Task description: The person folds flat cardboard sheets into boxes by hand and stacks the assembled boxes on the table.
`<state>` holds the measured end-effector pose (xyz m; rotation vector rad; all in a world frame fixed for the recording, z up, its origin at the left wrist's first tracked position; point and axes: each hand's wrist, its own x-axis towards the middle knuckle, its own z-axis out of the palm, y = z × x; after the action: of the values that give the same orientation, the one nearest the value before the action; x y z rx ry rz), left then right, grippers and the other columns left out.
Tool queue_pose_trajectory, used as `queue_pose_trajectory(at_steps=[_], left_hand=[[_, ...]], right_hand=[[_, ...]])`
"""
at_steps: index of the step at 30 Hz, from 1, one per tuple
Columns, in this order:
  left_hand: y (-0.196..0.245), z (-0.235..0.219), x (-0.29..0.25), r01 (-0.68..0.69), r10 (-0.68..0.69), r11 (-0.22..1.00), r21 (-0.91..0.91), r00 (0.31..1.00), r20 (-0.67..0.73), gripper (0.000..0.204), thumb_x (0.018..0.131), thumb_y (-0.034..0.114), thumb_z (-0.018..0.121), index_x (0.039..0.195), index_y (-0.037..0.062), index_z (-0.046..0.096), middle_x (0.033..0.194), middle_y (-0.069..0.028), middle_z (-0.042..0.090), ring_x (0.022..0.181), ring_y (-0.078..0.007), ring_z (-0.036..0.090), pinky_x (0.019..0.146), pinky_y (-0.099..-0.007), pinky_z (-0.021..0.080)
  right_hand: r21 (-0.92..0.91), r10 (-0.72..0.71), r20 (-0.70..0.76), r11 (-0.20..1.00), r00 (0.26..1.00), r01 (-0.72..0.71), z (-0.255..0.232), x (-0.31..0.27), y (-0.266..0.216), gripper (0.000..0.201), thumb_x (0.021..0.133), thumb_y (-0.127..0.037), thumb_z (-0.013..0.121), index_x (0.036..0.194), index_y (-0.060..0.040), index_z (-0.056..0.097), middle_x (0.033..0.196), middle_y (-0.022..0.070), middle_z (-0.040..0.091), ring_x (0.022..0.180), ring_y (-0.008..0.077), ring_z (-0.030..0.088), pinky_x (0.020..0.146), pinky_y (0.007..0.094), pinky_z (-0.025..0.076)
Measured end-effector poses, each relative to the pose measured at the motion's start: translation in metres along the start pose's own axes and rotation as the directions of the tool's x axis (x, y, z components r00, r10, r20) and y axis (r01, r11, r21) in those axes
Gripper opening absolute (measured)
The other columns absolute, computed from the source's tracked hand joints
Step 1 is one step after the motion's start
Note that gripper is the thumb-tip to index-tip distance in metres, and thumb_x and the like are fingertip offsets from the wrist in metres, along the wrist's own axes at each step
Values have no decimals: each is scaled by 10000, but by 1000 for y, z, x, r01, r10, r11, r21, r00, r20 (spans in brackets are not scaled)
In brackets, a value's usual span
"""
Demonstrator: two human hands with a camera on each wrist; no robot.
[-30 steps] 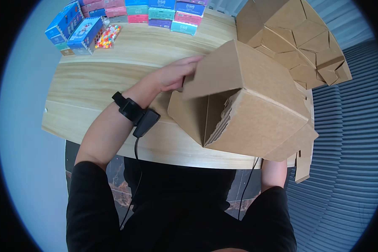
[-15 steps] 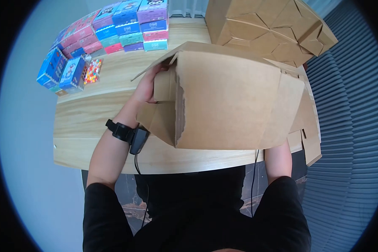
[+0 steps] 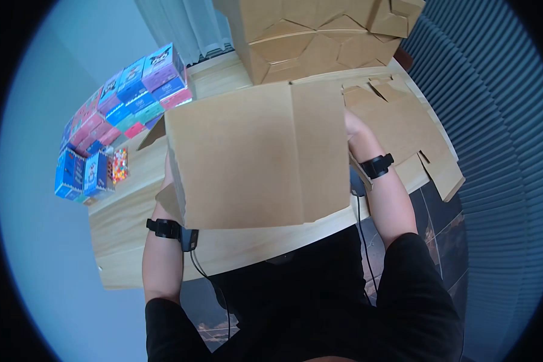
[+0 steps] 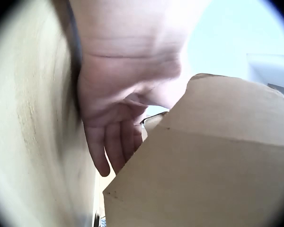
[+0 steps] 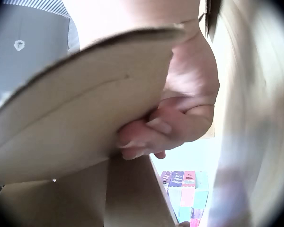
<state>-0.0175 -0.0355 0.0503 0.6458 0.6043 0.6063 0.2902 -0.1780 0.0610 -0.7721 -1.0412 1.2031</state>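
A brown cardboard box (image 3: 241, 157) is held up close over the front of the table, a broad plain side facing the head camera and loose flaps at its ends. At its left end is my left hand (image 4: 116, 104), largely straight-fingered, with a flap (image 4: 213, 156) hiding its thumb and some fingertips. My right hand (image 5: 184, 113) curls its fingers round the edge of a flap (image 5: 85, 104) at the right end. The head view shows only part of the right hand (image 3: 356, 128) beside the box; the left is almost wholly hidden there.
Colourful small boxes (image 3: 133, 90) are stacked at the back left of the table (image 3: 127, 235), beside a bag of multicoloured pieces (image 3: 120, 164). A larger carton (image 3: 314, 48) stands at the back. Flattened cardboard (image 3: 398, 127) lies on the right. Cables hang from both wrist cameras.
The box has turned, so its torn open end now faces left and away from the head camera. My right hand, hidden before, shows at its right end. The head view has swung right.
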Motion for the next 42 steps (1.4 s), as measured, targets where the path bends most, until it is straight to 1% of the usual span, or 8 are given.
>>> queue_pose_trajectory(at_steps=[1,7,10,19,35,38,40,42], left_hand=[[1,-1,1,4,-4,1000,19,1000,7,436,986,393,494,1262,67,580,1139,-79,677,940,-205,682,822,-347,554],[-6,-6,-12,21,-24,992,125,999,21,434,987,389,493,1263,64,579,1140,-80,676,943,-206,681,823,-346,554],[-10,-10,-20,18,-21,986,166,1000,16,434,988,386,493,1264,63,578,1140,-81,676,944,-206,681,824,-345,554],[-21,3,-9,23,-29,951,309,999,16,431,990,380,491,1266,60,576,1140,-84,676,949,-206,679,826,-343,554],[-4,-50,-60,19,22,899,438,996,-89,427,994,367,489,1271,54,573,1142,-89,675,958,-207,678,830,-340,553],[-2,-53,-59,18,27,894,447,995,-95,426,995,365,488,1271,52,572,1142,-90,675,959,-207,677,830,-339,553],[-5,-58,-67,13,35,891,454,995,-99,425,995,363,488,1272,52,572,1142,-90,674,960,-208,677,831,-339,553],[-2,-55,-58,7,43,887,461,994,-99,425,995,362,487,1272,51,572,1142,-91,674,961,-208,677,831,-338,553]], right_hand=[[26,126,70,991,990,-128,-16,6,6,361,980,-291,582,1205,-9,596,1142,30,662,1000,83,619,882,259,499],[-105,204,56,975,977,-197,-39,14,20,322,972,-344,599,1108,-54,631,963,-39,663,827,31,606,717,206,500],[-65,283,94,959,955,-278,-45,15,22,396,943,-291,643,1221,-13,602,1071,1,674,945,68,615,820,237,502],[-17,205,296,978,933,-209,-34,13,19,434,923,-327,676,1189,8,603,1057,33,682,909,84,636,821,242,507],[-100,284,364,959,887,-266,-25,20,35,419,943,-338,652,1195,-6,615,1080,31,669,952,93,616,870,244,489],[-144,269,363,962,892,-232,-23,19,38,430,985,-376,573,1211,-13,615,946,34,671,811,82,606,735,236,498],[-314,487,165,850,857,-423,-15,12,18,434,1009,-379,495,1221,-20,617,780,33,626,636,71,534,574,217,433],[-165,428,250,903,869,-398,-19,11,23,423,1006,-386,483,1173,-32,642,749,32,612,582,70,503,516,212,403]])
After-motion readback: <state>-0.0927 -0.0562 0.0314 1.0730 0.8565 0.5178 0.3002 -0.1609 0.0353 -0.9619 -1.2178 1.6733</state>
